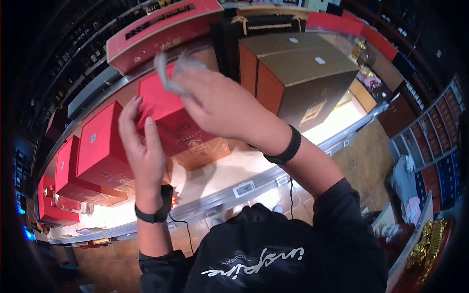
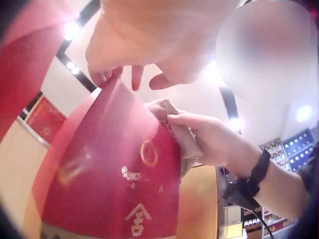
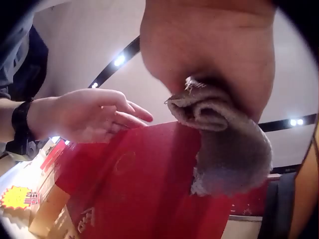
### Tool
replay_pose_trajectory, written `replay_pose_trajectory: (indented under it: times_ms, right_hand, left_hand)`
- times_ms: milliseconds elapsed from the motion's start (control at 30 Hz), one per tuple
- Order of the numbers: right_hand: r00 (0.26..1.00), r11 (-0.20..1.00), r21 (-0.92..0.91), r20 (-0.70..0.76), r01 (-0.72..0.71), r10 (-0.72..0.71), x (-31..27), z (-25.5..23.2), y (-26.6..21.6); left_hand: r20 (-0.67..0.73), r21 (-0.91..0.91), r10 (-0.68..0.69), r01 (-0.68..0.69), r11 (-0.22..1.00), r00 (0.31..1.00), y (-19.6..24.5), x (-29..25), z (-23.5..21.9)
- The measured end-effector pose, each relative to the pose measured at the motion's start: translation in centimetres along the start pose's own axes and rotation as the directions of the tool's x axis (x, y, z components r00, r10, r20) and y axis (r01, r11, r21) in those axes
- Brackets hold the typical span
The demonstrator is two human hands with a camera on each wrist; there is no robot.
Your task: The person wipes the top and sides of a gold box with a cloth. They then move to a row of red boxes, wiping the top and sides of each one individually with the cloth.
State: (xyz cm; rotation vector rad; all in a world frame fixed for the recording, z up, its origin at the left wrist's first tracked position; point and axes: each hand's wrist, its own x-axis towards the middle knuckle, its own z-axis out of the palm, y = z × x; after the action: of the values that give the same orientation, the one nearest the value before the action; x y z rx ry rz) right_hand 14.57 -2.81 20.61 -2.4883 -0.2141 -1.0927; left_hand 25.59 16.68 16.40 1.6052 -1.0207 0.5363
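A red gift box [image 1: 166, 105] with a gold lower part stands on the lit shelf in front of me. My right hand [image 1: 222, 102] is over its top and grips a folded grey cloth [image 3: 224, 139], which hangs down against the red surface in the right wrist view. The cloth looks blurred in the head view. My left hand [image 1: 141, 149] is at the box's left side, its fingers fairly straight. In the left wrist view, those fingertips touch the top corner of the red box [image 2: 114, 164], and the cloth [image 2: 182, 134] lies over its right edge.
More red boxes [image 1: 100, 146] stand in a row to the left. On the right are large dark brown boxes [image 1: 308, 73], and behind lies a long pink-red box [image 1: 161, 34]. Price tags [image 1: 244, 189] line the shelf's front edge. A small glass bottle [image 1: 87, 208] stands far left.
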Motion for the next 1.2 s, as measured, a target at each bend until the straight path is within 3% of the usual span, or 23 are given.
replay_pose_trajectory:
  times_ms: [33,67,100,167,233,267,367,467,567,767,867,1000,1033,1100,1133,1200]
  right_hand:
    - [0.986,0.995,-0.100,0.165,0.007,0.009,0.9,-0.2,-0.3]
    - [0.945,0.979,-0.202,0.324,0.030,0.038,1.8,-0.3,-0.5]
    - [0.910,0.977,-0.208,0.411,0.048,0.043,2.7,-0.6,-0.5]
    - [0.811,0.971,-0.223,0.581,0.081,0.066,4.5,-1.0,-0.1]
    - [0.783,0.967,-0.251,0.610,0.047,0.121,5.6,0.1,0.0]
    - [0.764,0.962,-0.270,0.628,0.036,0.148,6.2,0.8,0.2]
    - [0.743,0.966,-0.256,0.653,0.033,0.148,7.8,2.8,1.2]
    - [0.758,0.977,-0.198,0.648,0.079,0.070,8.9,4.4,1.5]
    - [0.749,0.990,-0.030,0.657,0.137,-0.084,9.1,5.5,0.3]
    - [0.749,0.979,0.124,0.630,0.162,-0.204,7.2,3.9,-1.7]
    - [0.790,0.981,0.129,0.582,0.145,-0.193,6.4,2.2,0.0]
    - [0.850,0.985,0.118,0.524,-0.128,0.047,6.5,1.6,-0.4]
    - [0.881,0.968,0.193,0.470,-0.161,0.053,6.4,1.5,-0.5]
    - [0.934,0.909,0.351,0.345,-0.222,0.095,5.8,1.6,-0.7]
    - [0.937,0.742,0.588,0.309,-0.323,0.163,5.9,1.5,-0.9]
    - [0.889,0.253,0.873,0.335,-0.418,0.312,6.7,-0.2,-2.3]
  left_hand:
    - [-0.008,-0.022,-0.086,0.086,0.996,0.996,-0.5,-0.1,0.6]
    - [-0.036,-0.003,-0.079,0.079,0.997,0.996,-1.0,-0.1,1.0]
    - [-0.064,0.014,-0.075,0.076,0.997,0.995,-1.5,0.0,1.3]
    - [-0.105,-0.132,-0.095,0.081,0.988,0.990,-2.1,0.3,1.6]
    - [-0.140,-0.324,-0.167,0.114,0.939,0.976,-1.9,0.4,2.1]
    - [-0.133,-0.318,-0.171,0.121,0.940,0.976,-2.3,0.6,2.1]
    - [-0.104,-0.302,-0.190,0.151,0.941,0.976,-3.8,0.9,1.9]
    - [-0.090,-0.306,-0.207,0.171,0.936,0.974,-3.5,0.8,1.9]
    - [-0.078,-0.310,-0.230,0.196,0.930,0.970,-3.0,0.7,1.7]
    - [-0.059,-0.306,-0.280,0.250,0.919,0.958,-2.3,0.5,1.0]
    - [-0.094,-0.307,-0.259,0.220,0.926,0.961,-2.9,0.3,1.2]
    - [-0.193,-0.196,-0.209,0.171,0.966,0.959,-3.0,-0.7,1.6]
    - [-0.223,-0.144,-0.200,0.171,0.975,0.954,-2.4,-1.4,1.6]
    - [-0.425,-0.219,0.052,-0.158,0.963,0.904,-0.3,-3.7,1.8]
    - [-0.380,-0.309,0.060,-0.188,0.932,0.923,1.2,-5.8,2.1]
    - [-0.018,-0.335,0.047,-0.050,0.941,0.999,5.0,-7.8,2.2]
